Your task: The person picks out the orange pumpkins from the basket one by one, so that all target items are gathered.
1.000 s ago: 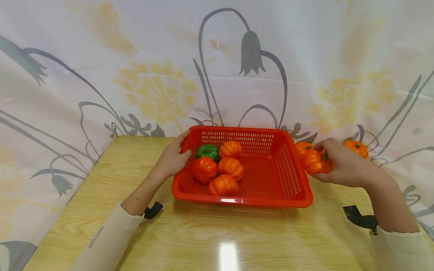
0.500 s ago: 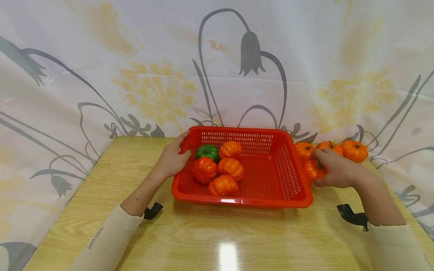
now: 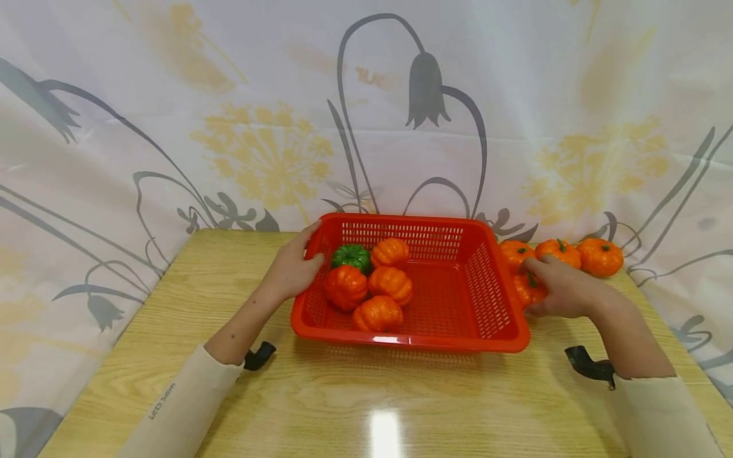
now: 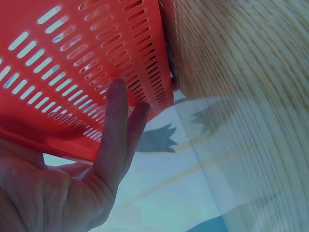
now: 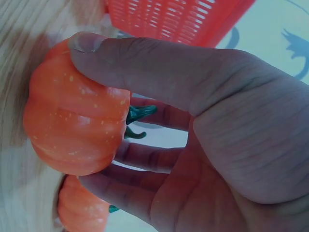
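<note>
My left hand holds the left rim of a red plastic basket, thumb over the edge. In the left wrist view its fingers lie against the slotted outer wall. Just outside the basket's right wall, my right hand grips a small orange pumpkin with a green stem, thumb on one side and fingers on the other. That pumpkin is low, at or close to the tabletop. Inside the basket's left half sit a green pumpkin, a red-orange pumpkin and several orange pumpkins.
Behind my right hand, a row of orange pumpkins stands along the table's back edge. The wooden table meets a flower-patterned cloth at the back. Black straps hang by both wrists.
My right hand has brought its pumpkin down and slightly toward the front, beside the basket, uncovering the pumpkins behind. The left hand and the basket have stayed in place.
</note>
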Motion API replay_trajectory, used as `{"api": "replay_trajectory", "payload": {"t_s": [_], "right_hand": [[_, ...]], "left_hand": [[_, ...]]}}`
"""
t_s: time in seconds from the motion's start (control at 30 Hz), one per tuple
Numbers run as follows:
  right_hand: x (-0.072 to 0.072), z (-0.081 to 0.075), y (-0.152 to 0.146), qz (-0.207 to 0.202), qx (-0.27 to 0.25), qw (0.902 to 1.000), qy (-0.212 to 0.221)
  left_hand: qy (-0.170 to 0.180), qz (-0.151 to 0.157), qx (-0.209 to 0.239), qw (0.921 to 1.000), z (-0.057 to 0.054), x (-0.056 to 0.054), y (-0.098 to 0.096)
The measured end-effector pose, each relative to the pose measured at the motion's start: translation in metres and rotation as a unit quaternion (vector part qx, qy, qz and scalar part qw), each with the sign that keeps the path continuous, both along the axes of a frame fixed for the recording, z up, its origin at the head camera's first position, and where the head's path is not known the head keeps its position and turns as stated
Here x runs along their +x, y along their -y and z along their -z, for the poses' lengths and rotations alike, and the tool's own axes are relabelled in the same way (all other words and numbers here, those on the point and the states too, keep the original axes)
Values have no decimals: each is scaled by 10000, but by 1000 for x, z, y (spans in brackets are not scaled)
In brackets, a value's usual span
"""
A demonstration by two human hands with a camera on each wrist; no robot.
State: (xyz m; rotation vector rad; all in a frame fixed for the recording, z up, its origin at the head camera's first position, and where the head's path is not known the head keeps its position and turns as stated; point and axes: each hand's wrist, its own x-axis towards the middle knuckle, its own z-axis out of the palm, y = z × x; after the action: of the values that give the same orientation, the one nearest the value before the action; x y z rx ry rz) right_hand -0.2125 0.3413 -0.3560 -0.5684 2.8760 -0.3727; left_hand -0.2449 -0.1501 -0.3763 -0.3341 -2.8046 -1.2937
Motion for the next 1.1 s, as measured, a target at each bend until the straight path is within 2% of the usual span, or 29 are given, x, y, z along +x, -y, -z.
{"api": "replay_trajectory", "payload": {"t_s": [0.53, 0.77, 0.87, 1.1], "right_hand": [[-2, 3, -1, 80, -89, 9999, -25], [3, -5, 0, 116, -214, 9997, -1], [8, -12, 2, 75, -168, 9996, -226], [18, -25, 9, -202, -49, 9933, -1139]], "left_hand": [[93, 25, 43, 9999, -2, 1, -1], [73, 7, 3, 10000, -1, 0, -1], [67, 13, -18, 10000, -1, 0, -1], [72, -15, -18, 10000, 0, -1, 0]]}}
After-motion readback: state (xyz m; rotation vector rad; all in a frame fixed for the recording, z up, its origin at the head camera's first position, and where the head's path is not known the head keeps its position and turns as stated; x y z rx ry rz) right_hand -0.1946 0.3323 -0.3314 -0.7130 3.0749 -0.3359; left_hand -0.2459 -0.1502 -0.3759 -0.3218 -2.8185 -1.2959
